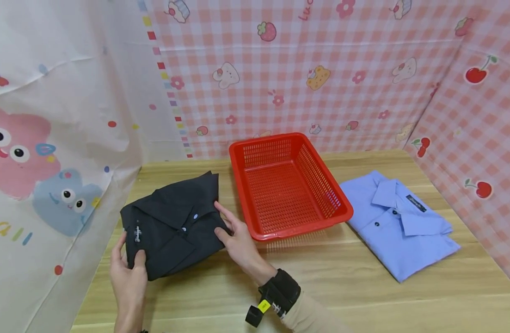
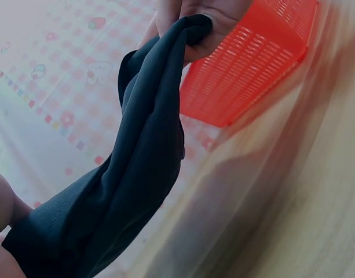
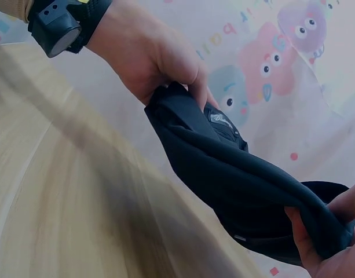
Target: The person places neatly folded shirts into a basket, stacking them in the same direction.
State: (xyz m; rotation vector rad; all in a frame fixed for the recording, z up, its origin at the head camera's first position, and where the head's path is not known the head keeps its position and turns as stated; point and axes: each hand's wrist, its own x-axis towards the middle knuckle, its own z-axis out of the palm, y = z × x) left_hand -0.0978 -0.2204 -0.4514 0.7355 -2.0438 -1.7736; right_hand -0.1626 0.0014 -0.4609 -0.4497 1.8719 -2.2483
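Observation:
A folded black shirt (image 1: 167,222) with light buttons and a collar label is held between both hands, raised above the table in the wrist views. My left hand (image 1: 129,277) grips its collar-side edge, thumb on top. On the opposite edge, my right hand (image 1: 240,240) pinches the cloth between thumb and fingers. The shirt (image 2: 131,145) sags in folds between the hands in the left wrist view. Just right of it in the head view stands a red plastic basket (image 1: 255,203) with perforated walls and nothing inside.
A folded blue shirt (image 1: 388,222) with dark buttons lies on the wooden table (image 1: 321,282), right of the basket. Pink checked cloth (image 1: 246,101) hangs behind the table and on its right. White printed cloth (image 1: 125,83) covers the left side.

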